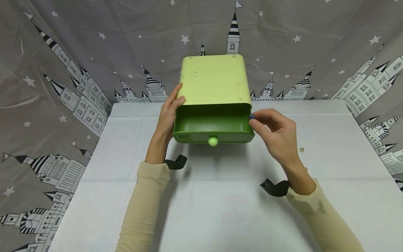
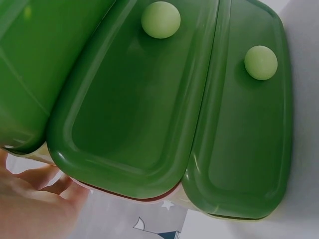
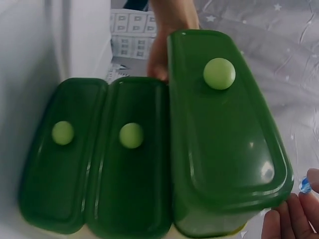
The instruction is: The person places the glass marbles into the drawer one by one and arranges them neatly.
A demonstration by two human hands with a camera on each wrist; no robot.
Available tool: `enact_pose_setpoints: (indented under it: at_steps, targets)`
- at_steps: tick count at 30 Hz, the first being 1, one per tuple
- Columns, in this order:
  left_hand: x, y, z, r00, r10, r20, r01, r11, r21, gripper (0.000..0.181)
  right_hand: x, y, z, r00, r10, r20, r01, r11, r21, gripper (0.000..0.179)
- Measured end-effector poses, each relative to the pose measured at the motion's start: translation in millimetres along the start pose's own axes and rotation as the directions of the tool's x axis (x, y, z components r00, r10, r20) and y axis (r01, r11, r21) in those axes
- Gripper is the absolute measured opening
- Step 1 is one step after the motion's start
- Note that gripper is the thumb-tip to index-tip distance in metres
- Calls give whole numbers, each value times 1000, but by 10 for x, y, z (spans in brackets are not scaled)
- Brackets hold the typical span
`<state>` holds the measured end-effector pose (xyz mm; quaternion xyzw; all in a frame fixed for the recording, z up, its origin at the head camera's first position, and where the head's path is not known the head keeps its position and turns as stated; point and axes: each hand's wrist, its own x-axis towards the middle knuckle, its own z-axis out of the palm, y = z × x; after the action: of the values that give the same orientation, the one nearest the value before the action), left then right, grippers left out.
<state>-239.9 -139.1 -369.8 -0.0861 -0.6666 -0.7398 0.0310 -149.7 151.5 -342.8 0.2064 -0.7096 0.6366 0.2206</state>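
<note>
Pinching bead point(image 1: 252, 117) in right grip point(image 1: 278, 134), 3 o'clock of drawer point(image 1: 193, 137) | pressing cabinet point(image 1: 215, 80) with unclenched left grip point(image 1: 168, 117), 9 o'clock, likely for steadiness

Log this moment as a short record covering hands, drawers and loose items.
Left hand: touches the left side of the cabinet
Right hand: pinches a small blue object near the right edge of the top drawer
Top drawer: pulled open
Middle drawer: closed
Bottom drawer: closed
Table: a small round piece near the right wrist
</note>
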Motion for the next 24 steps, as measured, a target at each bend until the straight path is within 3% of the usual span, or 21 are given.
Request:
enact_pose_setpoints:
  at_steps: [9,24]
  targets:
    - [5,-17,-6,1000,9,4,-9,1000,6,58,106,16,144,1000,-7,16,7,1000,20,17]
    - [-1,-8,0,1000,2,-2,-2,1000,3,58,102,40,147,1000,6,9,-6,1000,-5,20]
